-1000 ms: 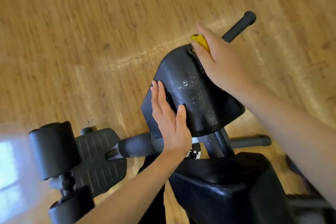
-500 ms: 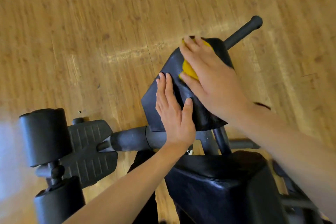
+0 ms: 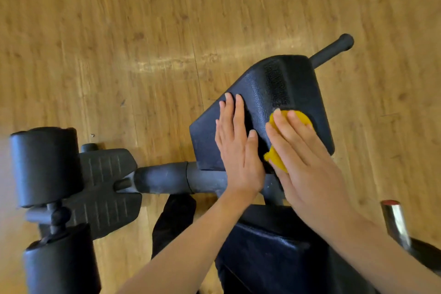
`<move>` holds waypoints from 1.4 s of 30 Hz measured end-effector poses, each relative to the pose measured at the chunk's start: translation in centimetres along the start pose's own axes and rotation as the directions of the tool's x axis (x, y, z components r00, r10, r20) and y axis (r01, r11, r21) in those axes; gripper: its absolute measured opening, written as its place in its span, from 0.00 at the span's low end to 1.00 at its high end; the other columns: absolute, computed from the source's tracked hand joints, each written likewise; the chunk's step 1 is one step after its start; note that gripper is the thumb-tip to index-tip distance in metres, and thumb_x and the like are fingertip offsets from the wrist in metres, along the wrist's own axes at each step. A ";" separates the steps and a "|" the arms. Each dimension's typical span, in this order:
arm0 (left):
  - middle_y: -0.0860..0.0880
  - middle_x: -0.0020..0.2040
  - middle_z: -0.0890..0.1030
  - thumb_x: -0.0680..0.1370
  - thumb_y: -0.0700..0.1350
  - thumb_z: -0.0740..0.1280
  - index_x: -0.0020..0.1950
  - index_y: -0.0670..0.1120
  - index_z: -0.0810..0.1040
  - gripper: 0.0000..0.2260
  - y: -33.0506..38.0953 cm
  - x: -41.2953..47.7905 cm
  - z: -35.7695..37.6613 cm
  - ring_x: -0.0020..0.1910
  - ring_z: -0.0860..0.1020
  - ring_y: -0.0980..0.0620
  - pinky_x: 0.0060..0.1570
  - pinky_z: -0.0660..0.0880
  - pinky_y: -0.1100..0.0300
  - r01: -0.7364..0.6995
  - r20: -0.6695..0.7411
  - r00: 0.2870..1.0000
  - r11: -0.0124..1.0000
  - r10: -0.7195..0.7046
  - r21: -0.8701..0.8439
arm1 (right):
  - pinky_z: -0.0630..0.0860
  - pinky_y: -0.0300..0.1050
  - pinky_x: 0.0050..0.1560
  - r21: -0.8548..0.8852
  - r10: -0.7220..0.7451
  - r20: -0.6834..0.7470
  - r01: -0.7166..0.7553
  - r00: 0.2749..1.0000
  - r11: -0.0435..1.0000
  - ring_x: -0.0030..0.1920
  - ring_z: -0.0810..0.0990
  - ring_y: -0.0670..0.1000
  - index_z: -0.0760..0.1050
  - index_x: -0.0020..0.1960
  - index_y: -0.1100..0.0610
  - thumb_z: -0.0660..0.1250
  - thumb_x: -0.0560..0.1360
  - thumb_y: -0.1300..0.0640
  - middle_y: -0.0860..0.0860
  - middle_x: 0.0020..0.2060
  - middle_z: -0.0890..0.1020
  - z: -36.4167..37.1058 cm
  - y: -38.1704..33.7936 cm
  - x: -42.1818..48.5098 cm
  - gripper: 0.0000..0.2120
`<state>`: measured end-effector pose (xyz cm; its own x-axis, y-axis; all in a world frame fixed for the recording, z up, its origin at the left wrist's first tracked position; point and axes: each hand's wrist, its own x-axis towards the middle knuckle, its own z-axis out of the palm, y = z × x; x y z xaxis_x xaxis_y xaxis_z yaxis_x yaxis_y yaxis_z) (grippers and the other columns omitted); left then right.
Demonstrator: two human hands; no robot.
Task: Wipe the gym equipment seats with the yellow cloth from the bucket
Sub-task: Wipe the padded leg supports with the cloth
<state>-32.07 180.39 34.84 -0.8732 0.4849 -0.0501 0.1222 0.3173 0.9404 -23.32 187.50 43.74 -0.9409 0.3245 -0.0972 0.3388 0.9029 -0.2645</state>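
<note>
**Desk:** What are your fingers doing?

**Me:** My right fingers (image 3: 284, 126) lie straight and slightly spread, pressing down on the fuzzy yellow cloth (image 3: 301, 118). None of them curls round it, so the cloth is simply pinned under my right hand (image 3: 307, 162). My left fingers (image 3: 230, 114) are straight and close together, laid flat on the pad just beside the cloth and gripping nothing.

**Desk:** Why use both hands?

**Me:** I judge my left hand (image 3: 238, 150) is bracing the black pebble-grained vinyl seat pad (image 3: 286, 79) so it doesn't rock while the right hand rubs. A flat palm also spreads the pressure across the whole cloth.

**Desk:** Where exactly is the cloth?

**Me:** It's centre-right of the frame, touching the pad's lower right part. It shows above my fingertips and again by my thumb. The bucket isn't in view.

**Desk:** What are the surfaces like?

**Me:** The pad is a wedge with rounded corners, and a darker, rougher strip runs down its upper middle. At lower centre sits a second, glossier black cushion (image 3: 274, 246). A grey metal tube (image 3: 167, 178) runs left from under the pad to a ribbed black footplate (image 3: 105, 186) and two black foam rollers (image 3: 45, 164) at lower left. A black grip bar (image 3: 334, 49) pokes out at upper right, and a chrome tube with a red cap (image 3: 393, 219) stands at lower right. A warm wood-plank floor (image 3: 119, 31) lies under all of it.
</note>
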 end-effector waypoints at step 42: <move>0.49 0.84 0.53 0.84 0.51 0.47 0.83 0.44 0.56 0.27 0.3 0.0 0.2 0.83 0.50 0.51 0.78 0.52 0.37 0.029 0.019 0.999 0.999 -0.030 0.037 | 0.69 0.43 0.67 0.258 0.321 -0.096 -0.288 0.942 0.922 0.77 0.64 0.54 0.63 0.77 0.57 0.57 0.85 0.51 0.54 0.77 0.66 -1.4 1.6 12.1 0.23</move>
<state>-31.92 180.68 35.04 -0.8671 0.4908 -0.0849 0.1139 0.3612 0.9255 -34.13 193.25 43.44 -0.7777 0.6229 -0.0845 0.5840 0.6662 -0.4638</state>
